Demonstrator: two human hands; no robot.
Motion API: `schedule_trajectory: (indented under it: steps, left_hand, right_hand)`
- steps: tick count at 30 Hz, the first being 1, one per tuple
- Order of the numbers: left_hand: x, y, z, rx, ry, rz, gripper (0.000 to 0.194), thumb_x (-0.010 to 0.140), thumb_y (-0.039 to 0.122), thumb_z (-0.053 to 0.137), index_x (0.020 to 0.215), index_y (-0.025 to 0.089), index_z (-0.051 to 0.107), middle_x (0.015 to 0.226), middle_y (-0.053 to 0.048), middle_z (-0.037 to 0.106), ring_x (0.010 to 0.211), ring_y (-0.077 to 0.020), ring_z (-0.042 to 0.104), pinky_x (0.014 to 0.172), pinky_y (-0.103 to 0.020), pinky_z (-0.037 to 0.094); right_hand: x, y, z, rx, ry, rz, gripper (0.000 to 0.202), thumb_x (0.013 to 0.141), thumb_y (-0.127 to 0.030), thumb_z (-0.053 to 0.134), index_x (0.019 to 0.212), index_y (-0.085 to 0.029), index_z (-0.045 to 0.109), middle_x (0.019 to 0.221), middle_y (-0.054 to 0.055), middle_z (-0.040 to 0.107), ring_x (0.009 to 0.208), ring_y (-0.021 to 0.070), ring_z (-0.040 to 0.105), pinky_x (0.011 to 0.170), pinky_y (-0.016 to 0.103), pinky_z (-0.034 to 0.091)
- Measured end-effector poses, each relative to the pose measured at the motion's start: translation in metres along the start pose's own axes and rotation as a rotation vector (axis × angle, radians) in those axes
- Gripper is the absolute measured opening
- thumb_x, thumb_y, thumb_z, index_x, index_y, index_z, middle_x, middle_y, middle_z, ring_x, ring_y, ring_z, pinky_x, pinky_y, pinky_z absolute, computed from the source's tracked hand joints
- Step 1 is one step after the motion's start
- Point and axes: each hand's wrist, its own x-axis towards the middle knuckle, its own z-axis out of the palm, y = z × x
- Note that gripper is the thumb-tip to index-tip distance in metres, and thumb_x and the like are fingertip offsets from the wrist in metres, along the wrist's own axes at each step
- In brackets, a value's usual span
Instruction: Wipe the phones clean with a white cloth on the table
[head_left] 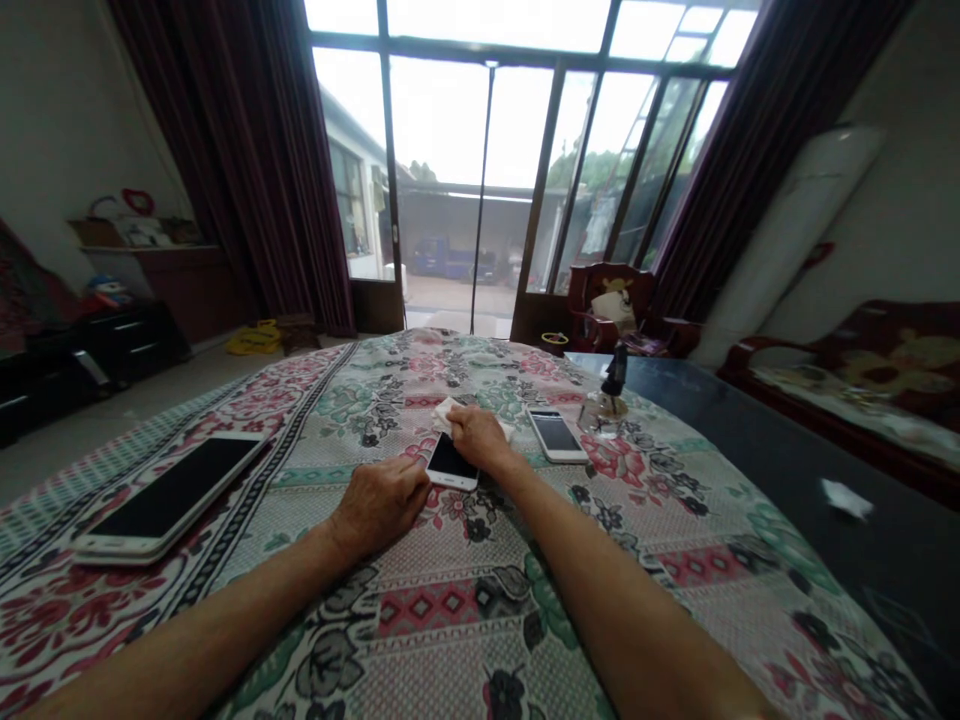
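Note:
A white phone with a dark screen [451, 462] lies face up on the patterned tablecloth [420, 560], between my hands. My left hand [386, 500] rests at the phone's lower left edge, its fingers curled and touching it. My right hand [478, 438] is closed on a white cloth [444, 411] at the phone's upper part and covers some of the screen. To the right lies a second white phone [556, 436]. A larger white phone or tablet [172, 500] lies at the left.
A clear bottle with a black spray top [606, 405] stands behind the second phone. A crumpled white tissue [847, 499] lies on the dark surface at the right. Wooden chairs [611, 300] and a glass door are beyond the table.

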Motion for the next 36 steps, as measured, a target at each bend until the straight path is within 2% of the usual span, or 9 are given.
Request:
schedule_trajectory:
  steps: [5,10,16,21,24,29,36]
  left_hand:
    - [-0.001,-0.001,0.001,-0.007,-0.001,-0.004,0.023,0.09,0.022,0.047,0.07,0.018,0.057,0.066,-0.002,0.058,0.062,-0.0144,0.055,0.057,-0.025,0.039]
    - [0.0,-0.002,0.0,-0.009,-0.004,0.006,0.023,0.09,0.022,0.047,0.071,0.017,0.058,0.066,-0.002,0.058,0.062,-0.0144,0.055,0.057,-0.025,0.039]
    - [0.001,-0.004,0.002,-0.009,0.004,-0.029,0.024,0.091,0.024,0.046,0.07,0.018,0.056,0.065,-0.002,0.059,0.061,-0.014,0.054,0.056,-0.024,0.038]
    - [0.003,-0.004,0.003,-0.02,-0.03,-0.036,0.026,0.092,0.027,0.046,0.072,0.018,0.058,0.068,-0.002,0.061,0.064,-0.0147,0.056,0.058,-0.025,0.039]
    - [0.004,-0.004,0.001,-0.015,-0.043,-0.037,0.028,0.094,0.03,0.045,0.072,0.017,0.058,0.068,-0.003,0.062,0.064,-0.0153,0.057,0.058,-0.026,0.039]
    - [0.006,-0.002,0.0,0.004,-0.046,-0.032,0.029,0.094,0.029,0.045,0.072,0.017,0.058,0.069,-0.003,0.062,0.065,-0.0158,0.057,0.058,-0.026,0.039]
    - [0.008,0.001,0.003,0.0,-0.02,-0.022,0.029,0.094,0.029,0.045,0.071,0.017,0.058,0.067,-0.003,0.061,0.063,-0.0155,0.055,0.057,-0.026,0.038]
  right_hand:
    - [-0.004,-0.021,0.003,-0.006,-0.062,-0.096,0.027,0.083,-0.017,0.047,0.088,-0.021,0.073,0.097,0.008,0.072,0.093,0.0206,0.064,0.082,0.027,0.042]
    - [-0.002,-0.009,0.004,0.092,-0.041,-0.155,0.032,0.085,-0.017,0.045,0.096,-0.024,0.073,0.102,0.003,0.072,0.097,0.0192,0.063,0.086,0.024,0.042]
    - [0.0,0.013,0.002,0.07,0.024,-0.015,0.032,0.087,-0.017,0.045,0.103,-0.023,0.072,0.11,0.005,0.07,0.103,0.0198,0.061,0.09,0.025,0.042]
    - [-0.006,0.013,-0.002,0.029,0.044,0.064,0.032,0.089,-0.015,0.042,0.104,-0.018,0.07,0.113,0.009,0.067,0.107,0.0206,0.058,0.092,0.029,0.041]
    - [-0.015,0.011,-0.006,0.006,0.042,0.109,0.033,0.091,-0.016,0.039,0.104,-0.02,0.069,0.113,0.008,0.067,0.108,0.0222,0.056,0.09,0.032,0.04]
    - [-0.031,0.006,-0.007,0.015,0.015,0.078,0.033,0.093,-0.017,0.036,0.103,-0.023,0.067,0.118,0.004,0.064,0.109,0.0205,0.052,0.089,0.032,0.038]
    - [-0.026,-0.004,0.003,0.002,0.002,0.012,0.031,0.094,-0.018,0.037,0.11,-0.025,0.063,0.132,0.001,0.056,0.119,0.0239,0.045,0.097,0.044,0.031]
